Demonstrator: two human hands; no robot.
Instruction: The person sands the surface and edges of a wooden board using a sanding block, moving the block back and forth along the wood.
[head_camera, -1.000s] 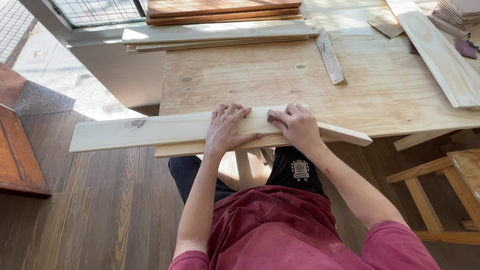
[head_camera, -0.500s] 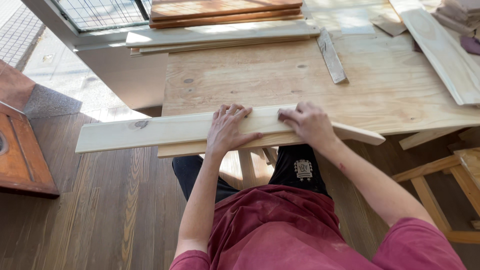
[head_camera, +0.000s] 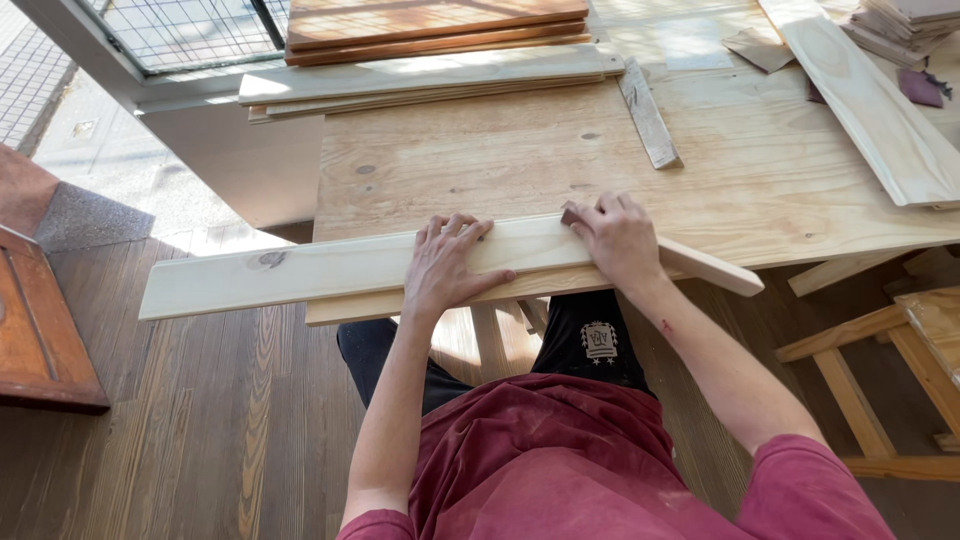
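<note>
A long pale board (head_camera: 330, 268) lies along the worktop (head_camera: 480, 170) near edge, its left end overhanging. The left hand (head_camera: 445, 265) presses flat, fingers spread; the right hand (head_camera: 620, 238) pinches something small and dark (unclear what) against it.

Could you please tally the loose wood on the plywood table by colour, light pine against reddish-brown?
On the plywood table:
Light pine: 4 that I can separate: the long board under both hands, the wide board, the narrow strip, the flat stack counted as one.
Reddish-brown boards: 1 stack.
Total: 5.
</note>
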